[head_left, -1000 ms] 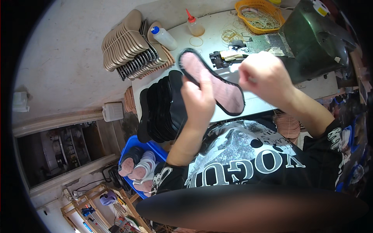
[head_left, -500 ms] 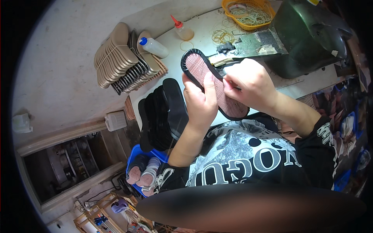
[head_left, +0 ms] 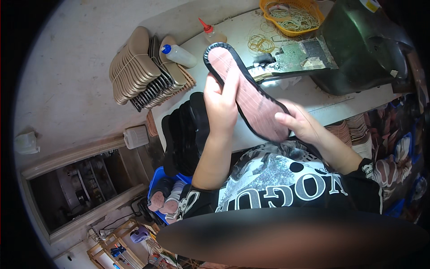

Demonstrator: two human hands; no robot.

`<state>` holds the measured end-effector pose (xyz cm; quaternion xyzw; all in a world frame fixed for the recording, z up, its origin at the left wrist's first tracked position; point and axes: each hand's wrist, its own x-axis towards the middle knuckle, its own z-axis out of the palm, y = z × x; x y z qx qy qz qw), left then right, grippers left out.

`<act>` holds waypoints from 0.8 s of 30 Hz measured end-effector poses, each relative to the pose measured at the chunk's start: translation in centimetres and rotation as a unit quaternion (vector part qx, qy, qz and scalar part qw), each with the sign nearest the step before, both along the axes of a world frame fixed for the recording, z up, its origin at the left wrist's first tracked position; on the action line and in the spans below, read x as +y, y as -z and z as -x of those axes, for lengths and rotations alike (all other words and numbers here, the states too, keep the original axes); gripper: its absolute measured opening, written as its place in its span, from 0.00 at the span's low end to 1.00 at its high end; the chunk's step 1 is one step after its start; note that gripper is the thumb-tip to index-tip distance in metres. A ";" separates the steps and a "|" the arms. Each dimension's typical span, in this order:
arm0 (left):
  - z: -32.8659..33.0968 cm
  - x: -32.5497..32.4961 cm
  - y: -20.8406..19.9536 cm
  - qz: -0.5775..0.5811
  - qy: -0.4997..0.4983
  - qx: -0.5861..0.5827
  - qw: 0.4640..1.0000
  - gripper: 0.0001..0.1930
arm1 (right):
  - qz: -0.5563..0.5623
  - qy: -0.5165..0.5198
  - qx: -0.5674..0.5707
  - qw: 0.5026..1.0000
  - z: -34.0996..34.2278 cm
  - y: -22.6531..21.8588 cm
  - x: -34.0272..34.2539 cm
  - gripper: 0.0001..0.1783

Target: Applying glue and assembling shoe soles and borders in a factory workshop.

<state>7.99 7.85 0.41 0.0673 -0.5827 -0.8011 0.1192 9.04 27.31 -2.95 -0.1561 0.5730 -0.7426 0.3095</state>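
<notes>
Both my hands hold up one insole [head_left: 259, 104], slanting from upper left to lower right, with a pinkish lined face and a black edge wrapped round its rim. My left hand [head_left: 222, 107] grips its narrower upper half, thumb lying over the pink face, fingers behind. At the wider lower end, my right hand [head_left: 303, 124] pinches the rim, thumb on the face and the other fingers tucked underneath. To the left of my left hand lies a stack of black insoles [head_left: 181, 130] on the white table [head_left: 246, 134].
Bundled beige insoles [head_left: 134, 67], a white bottle with blue cap [head_left: 181, 55] and a red-tipped bottle [head_left: 212, 33] stand at the back left. Rubber bands [head_left: 261, 43], a yellow basket [head_left: 289, 29] and a dark green machine-like body [head_left: 358, 49] lie behind. A blue crate [head_left: 156, 178] is at left.
My right hand has moved from the insole's middle edge down to its wide end, its fist loosened into a flatter hold. The insole has shifted slightly up and left.
</notes>
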 end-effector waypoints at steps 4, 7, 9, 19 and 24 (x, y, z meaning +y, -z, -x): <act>3.2 -2.2 4.7 0.363 -0.120 -0.023 0.924 0.13 | 0.006 -0.073 -0.149 0.986 -2.4 0.4 0.2 0.16; 4.5 -1.8 6.0 0.310 -0.119 -0.037 0.943 0.16 | -0.029 -0.031 -0.175 0.984 -2.4 -0.2 -0.3 0.16; 5.0 -1.6 5.8 0.368 -0.125 -0.006 0.922 0.16 | 0.025 0.040 -0.170 0.984 -2.5 -0.2 -0.5 0.15; 10.6 -5.6 6.9 0.398 -0.092 -0.123 0.904 0.23 | 0.069 0.049 -0.145 0.986 2.2 0.3 -3.2 0.17; 5.3 -3.5 3.8 -0.092 0.009 -0.051 0.994 0.21 | 0.075 0.024 -0.198 0.977 2.6 -0.6 -4.3 0.19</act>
